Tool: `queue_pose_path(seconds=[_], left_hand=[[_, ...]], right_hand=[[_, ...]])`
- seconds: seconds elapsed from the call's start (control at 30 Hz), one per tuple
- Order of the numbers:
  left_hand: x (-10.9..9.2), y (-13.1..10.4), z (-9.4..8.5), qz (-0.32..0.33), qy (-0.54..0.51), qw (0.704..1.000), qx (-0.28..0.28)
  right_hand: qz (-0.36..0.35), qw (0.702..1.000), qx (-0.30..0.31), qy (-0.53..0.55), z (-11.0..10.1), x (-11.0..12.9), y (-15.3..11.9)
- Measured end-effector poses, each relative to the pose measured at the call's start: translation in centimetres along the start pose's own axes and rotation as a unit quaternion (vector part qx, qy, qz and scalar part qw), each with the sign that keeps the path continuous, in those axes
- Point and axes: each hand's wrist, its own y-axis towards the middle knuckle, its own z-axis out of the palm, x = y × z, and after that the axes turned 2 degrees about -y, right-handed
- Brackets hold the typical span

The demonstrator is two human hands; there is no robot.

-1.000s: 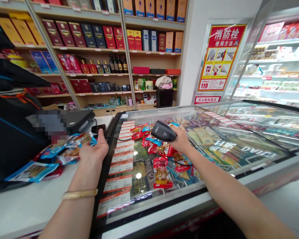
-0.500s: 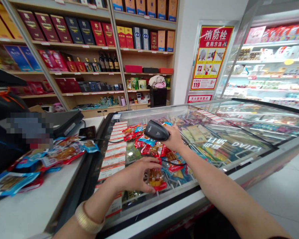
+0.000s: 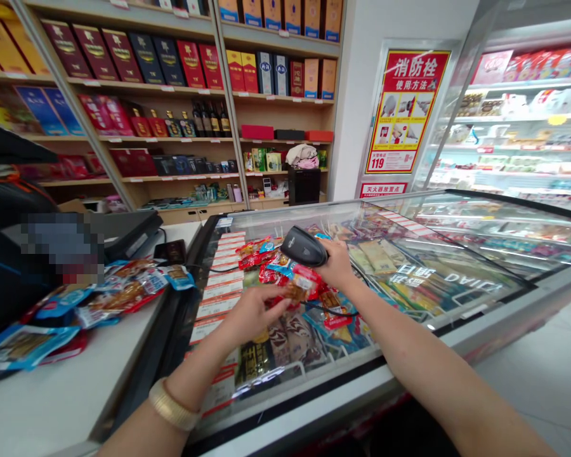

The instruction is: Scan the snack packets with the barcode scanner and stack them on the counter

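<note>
My right hand [image 3: 337,263] is wrapped round a black handheld scanner [image 3: 303,246], its head facing left above the freezer's glass lid. My left hand [image 3: 257,312] pinches a red snack packet [image 3: 301,284] at its left end, just below the scanner; the packet is slightly blurred. More red and blue snack packets [image 3: 259,252] lie on the glass beyond my hands, and another red packet [image 3: 335,311] is under the scanner's black cable.
A white counter [image 3: 38,406] at left holds a heap of snack packets [image 3: 124,295] and a black device [image 3: 124,228]. Price labels [image 3: 216,289] line the freezer's left side. Shelves of boxes [image 3: 171,86] stand behind.
My left hand has taken hold of the red packet that lay near the front and moved it up and away, close below the scanner. The scanner stays in my right hand.
</note>
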Motion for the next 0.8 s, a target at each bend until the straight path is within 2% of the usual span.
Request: queue_pose_path(seconds=[0.07,0.13,0.23,0.3,0.53,0.8], left_hand=[[0.4,0.2,-0.7,-0.066,-0.087,0.989,-0.101],[0.7,0.3,-1.3,-0.114,-0.158,0.963,-0.185],[0.8,0.4,-1.9,-0.140,-0.192,0.928,-0.286],[0.8,0.5,-2.0,-0.145,-0.188,0.915,-0.326],[1.1,0.6,-2.2,-0.102,-0.062,0.917,-0.381],[1.1,0.5,-2.5,-0.091,0.046,0.916,-0.389]], right_hand=[[0.013,1.000,-0.014,-0.008,-0.1,0.0,0.1],[0.020,0.999,-0.028,-0.015,-0.1,0.0,0.2],[0.015,0.999,-0.037,-0.013,-0.3,0.0,0.2],[0.000,1.000,-0.024,-0.004,-0.4,0.1,0.2],[-0.071,0.995,0.072,0.024,-0.6,1.0,0.1],[-0.097,0.990,0.084,0.060,-0.9,2.2,-0.1]])
